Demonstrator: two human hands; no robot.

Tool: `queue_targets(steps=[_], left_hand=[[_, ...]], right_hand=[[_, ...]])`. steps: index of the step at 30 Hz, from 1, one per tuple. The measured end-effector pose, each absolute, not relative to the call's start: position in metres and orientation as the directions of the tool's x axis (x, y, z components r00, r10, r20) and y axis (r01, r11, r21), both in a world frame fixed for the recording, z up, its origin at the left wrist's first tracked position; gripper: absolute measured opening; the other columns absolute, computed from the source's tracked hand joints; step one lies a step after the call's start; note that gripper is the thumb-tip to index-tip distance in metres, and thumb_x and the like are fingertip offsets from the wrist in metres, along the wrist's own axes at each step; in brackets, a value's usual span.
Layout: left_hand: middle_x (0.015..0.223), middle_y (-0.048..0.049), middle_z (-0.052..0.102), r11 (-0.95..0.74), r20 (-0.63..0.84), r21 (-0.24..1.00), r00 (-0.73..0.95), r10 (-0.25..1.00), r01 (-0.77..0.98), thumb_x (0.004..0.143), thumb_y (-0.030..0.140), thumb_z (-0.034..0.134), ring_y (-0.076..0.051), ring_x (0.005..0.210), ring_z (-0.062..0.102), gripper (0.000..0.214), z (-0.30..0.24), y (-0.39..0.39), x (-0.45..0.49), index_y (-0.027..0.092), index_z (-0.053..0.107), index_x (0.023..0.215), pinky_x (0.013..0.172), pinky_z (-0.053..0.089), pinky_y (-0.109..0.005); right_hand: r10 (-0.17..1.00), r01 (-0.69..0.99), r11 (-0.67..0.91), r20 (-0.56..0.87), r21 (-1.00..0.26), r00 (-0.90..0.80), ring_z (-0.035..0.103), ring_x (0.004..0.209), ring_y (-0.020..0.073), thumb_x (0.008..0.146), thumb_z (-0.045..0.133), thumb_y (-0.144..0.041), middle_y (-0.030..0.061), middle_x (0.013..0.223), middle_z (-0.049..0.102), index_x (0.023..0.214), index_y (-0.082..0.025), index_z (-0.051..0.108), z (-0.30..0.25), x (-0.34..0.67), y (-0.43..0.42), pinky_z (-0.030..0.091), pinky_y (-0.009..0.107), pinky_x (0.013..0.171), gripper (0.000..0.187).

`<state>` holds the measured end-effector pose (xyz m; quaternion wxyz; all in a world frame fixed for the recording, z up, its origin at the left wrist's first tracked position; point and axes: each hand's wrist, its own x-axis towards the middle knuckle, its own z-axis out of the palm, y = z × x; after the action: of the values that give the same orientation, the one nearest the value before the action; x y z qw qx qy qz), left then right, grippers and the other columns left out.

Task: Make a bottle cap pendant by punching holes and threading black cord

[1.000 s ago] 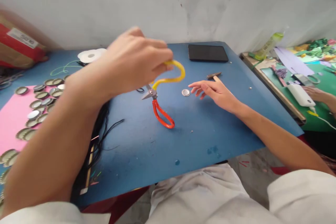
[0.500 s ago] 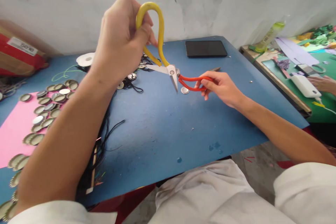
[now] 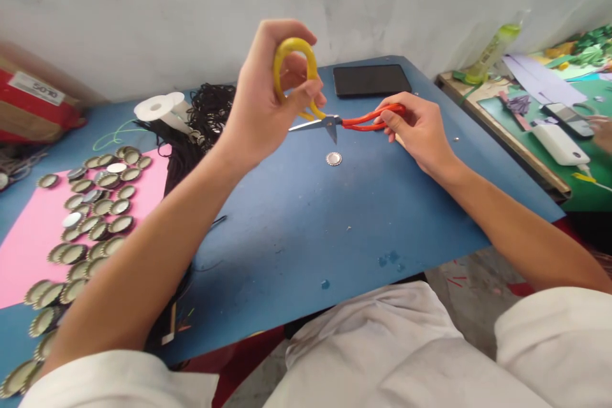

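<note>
One pair of scissors (image 3: 329, 121) hangs above the blue table, its blades spread wide apart. One handle loop is yellow, the other red. My left hand (image 3: 272, 95) is closed round the yellow loop, thumb pressed against it. The red loop is pinched by my right hand (image 3: 414, 131) between thumb and fingers. One blade points left, the other down, with nothing between them. Under the downward blade, a silver bottle cap (image 3: 333, 159) lies on the table, apart from the scissors.
Many bottle caps (image 3: 102, 206) cover pink paper (image 3: 29, 223) at left. A white spool (image 3: 155, 107) and black cords (image 3: 210, 111) stand behind. A dark phone (image 3: 371, 80) lies at the back. At right, a power bank (image 3: 560, 148) and another person's hand (image 3: 603, 131).
My left hand has moved right and lower with the yellow loop. My right hand has shifted slightly up and right. The loose bottle cap now shows fully below the scissors.
</note>
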<state>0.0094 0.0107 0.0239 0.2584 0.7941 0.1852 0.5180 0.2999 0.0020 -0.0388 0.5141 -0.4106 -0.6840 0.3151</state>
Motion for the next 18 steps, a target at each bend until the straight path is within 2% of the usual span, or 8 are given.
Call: queue_targets(steps=[1, 3, 5, 12, 18], left_hand=[[0.093, 0.003, 0.066, -0.792, 0.728, 0.607, 0.357, 0.585, 0.061, 0.103, 0.041, 0.081, -0.016, 0.076, 0.075, 0.026, 0.021, 0.006, 0.014, 0.036, 0.064, 0.122, 0.074, 0.069, -0.035], [0.102, 0.0009, 0.068, -0.726, 0.662, 0.664, 0.311, 0.681, 0.177, 0.105, 0.037, 0.077, -0.018, 0.083, 0.077, 0.024, 0.017, -0.005, 0.022, 0.035, 0.061, 0.123, 0.077, 0.07, -0.037], [0.107, -0.0004, 0.07, -0.704, 0.651, 0.668, 0.271, 0.709, 0.239, 0.106, 0.035, 0.072, -0.018, 0.085, 0.078, 0.024, 0.013, -0.014, 0.028, 0.034, 0.057, 0.125, 0.08, 0.07, -0.038], [0.112, -0.002, 0.072, -0.704, 0.662, 0.622, 0.249, 0.707, 0.342, 0.112, 0.047, 0.063, -0.018, 0.084, 0.079, 0.025, 0.001, -0.011, 0.031, 0.035, 0.051, 0.13, 0.079, 0.067, -0.035], [0.113, -0.0021, 0.072, -0.718, 0.67, 0.604, 0.268, 0.693, 0.345, 0.113, 0.053, 0.061, -0.019, 0.088, 0.08, 0.028, -0.005, -0.007, 0.029, 0.036, 0.051, 0.134, 0.078, 0.066, -0.034]], right_hand=[[0.877, 0.261, 0.481, 0.462, -0.837, -0.133, 0.065, 0.073, 0.0172, 0.097, 0.083, -0.067, 0.0008, 0.091, 0.075, 0.103, -0.031, 0.08, -0.038, 0.3, 0.001, 0.055, 0.034, 0.063, 0.037], [0.862, 0.286, 0.506, 0.491, -0.814, -0.128, 0.062, 0.071, 0.0167, 0.098, 0.083, -0.064, 0.0001, 0.088, 0.073, 0.104, -0.031, 0.081, -0.036, 0.301, 0.0, 0.053, 0.033, 0.062, 0.034], [0.854, 0.291, 0.518, 0.507, -0.804, -0.118, 0.063, 0.071, 0.0175, 0.097, 0.084, -0.063, 0.0002, 0.086, 0.072, 0.106, -0.031, 0.082, -0.034, 0.302, 0.0, 0.053, 0.034, 0.062, 0.033], [0.858, 0.314, 0.51, 0.498, -0.801, -0.123, 0.064, 0.074, 0.0189, 0.097, 0.085, -0.061, 0.0007, 0.087, 0.071, 0.109, -0.032, 0.082, -0.033, 0.303, 0.0, 0.055, 0.036, 0.066, 0.032], [0.867, 0.324, 0.496, 0.482, -0.806, -0.128, 0.065, 0.075, 0.0191, 0.097, 0.085, -0.059, 0.0004, 0.088, 0.072, 0.111, -0.031, 0.083, -0.035, 0.303, 0.001, 0.055, 0.035, 0.066, 0.031]])
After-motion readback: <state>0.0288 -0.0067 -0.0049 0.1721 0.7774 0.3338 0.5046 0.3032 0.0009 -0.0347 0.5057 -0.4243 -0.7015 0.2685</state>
